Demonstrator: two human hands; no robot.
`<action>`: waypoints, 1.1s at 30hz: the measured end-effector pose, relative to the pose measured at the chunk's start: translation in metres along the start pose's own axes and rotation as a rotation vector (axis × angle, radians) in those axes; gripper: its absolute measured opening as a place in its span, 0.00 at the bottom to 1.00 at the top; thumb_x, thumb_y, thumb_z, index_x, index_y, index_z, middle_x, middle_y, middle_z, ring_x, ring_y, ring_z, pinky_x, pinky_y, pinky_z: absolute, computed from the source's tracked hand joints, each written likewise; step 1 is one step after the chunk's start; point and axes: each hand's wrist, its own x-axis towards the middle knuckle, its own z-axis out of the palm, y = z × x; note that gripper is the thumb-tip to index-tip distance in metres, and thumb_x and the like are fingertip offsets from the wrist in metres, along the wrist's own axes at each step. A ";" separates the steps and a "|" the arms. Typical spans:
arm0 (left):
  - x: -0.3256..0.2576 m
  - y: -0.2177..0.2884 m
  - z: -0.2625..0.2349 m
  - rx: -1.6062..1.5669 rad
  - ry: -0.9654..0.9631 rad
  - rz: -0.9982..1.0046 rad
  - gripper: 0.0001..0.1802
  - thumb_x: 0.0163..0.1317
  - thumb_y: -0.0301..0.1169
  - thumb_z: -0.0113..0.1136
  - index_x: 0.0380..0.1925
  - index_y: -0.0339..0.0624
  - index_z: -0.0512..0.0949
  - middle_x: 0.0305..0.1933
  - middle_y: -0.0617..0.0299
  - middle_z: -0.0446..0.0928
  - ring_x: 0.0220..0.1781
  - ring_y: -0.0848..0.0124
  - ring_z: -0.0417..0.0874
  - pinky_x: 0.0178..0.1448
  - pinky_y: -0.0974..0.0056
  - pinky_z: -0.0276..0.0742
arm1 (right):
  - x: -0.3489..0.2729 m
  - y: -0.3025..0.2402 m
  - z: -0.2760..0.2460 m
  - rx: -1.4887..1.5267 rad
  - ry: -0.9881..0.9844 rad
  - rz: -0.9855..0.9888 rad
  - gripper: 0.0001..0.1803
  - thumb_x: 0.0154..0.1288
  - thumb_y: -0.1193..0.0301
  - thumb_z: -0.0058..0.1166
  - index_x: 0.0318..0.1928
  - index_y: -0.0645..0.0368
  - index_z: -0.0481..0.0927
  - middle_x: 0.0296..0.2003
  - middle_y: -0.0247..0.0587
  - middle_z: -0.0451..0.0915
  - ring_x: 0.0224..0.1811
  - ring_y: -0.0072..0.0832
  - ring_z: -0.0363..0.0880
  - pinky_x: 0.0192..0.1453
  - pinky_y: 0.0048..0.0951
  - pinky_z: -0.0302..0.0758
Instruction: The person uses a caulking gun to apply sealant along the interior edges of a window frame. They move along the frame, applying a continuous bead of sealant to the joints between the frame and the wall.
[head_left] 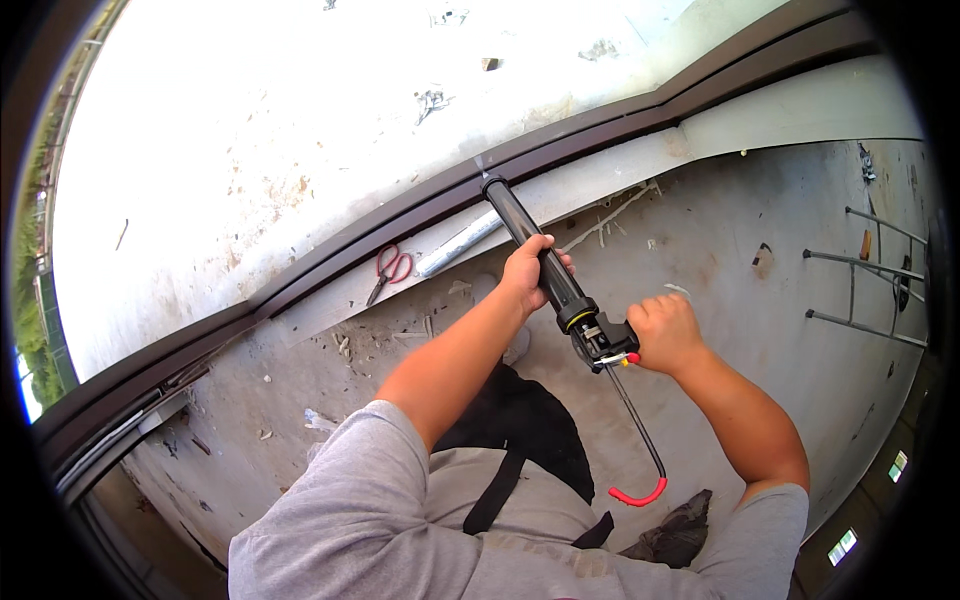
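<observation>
A long black caulking gun (pixel 545 255) slants across the middle, its nozzle end reaching the dark brown frame rail (pixel 440 200). My left hand (pixel 528 272) is wrapped round its barrel. At the handle, my right hand (pixel 665 332) is closed in a grip; the trigger is mostly hidden by it. From the gun's back end a thin rod runs toward me and ends in a red hook (pixel 640 495). Left of the barrel, on the pale ledge, lie a silvery sealant tube (pixel 455 248) and red-handled scissors (pixel 390 272).
Beyond the rail spreads a bright white surface (pixel 250 180) with scraps on it. Debris (pixel 340 345) litters the grey floor (pixel 720 240) on my side. Metal ladder-like bars (pixel 870 270) stand at the far right. A dark crumpled bag (pixel 675 530) lies by my right side.
</observation>
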 end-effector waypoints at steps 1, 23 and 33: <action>0.004 -0.001 0.004 0.003 -0.004 -0.011 0.14 0.63 0.33 0.61 0.40 0.34 0.71 0.34 0.52 0.76 0.34 0.60 0.82 0.43 0.51 0.84 | -0.003 0.003 -0.003 -0.003 -0.016 0.011 0.12 0.40 0.66 0.60 0.20 0.53 0.68 0.19 0.39 0.71 0.21 0.39 0.73 0.29 0.40 0.67; 0.121 -0.106 0.182 -0.017 -0.049 0.008 0.15 0.63 0.34 0.61 0.38 0.33 0.70 0.34 0.50 0.74 0.35 0.58 0.80 0.44 0.51 0.83 | -0.048 0.235 -0.051 0.063 -0.004 -0.088 0.09 0.49 0.65 0.57 0.29 0.55 0.76 0.28 0.39 0.75 0.34 0.38 0.72 0.44 0.37 0.68; 0.181 -0.158 0.288 0.092 -0.119 -0.042 0.12 0.62 0.33 0.59 0.37 0.37 0.70 0.32 0.52 0.74 0.33 0.58 0.81 0.43 0.49 0.83 | -0.096 0.323 -0.066 -0.009 -0.002 0.049 0.11 0.47 0.66 0.59 0.29 0.55 0.73 0.30 0.43 0.73 0.37 0.41 0.73 0.45 0.41 0.69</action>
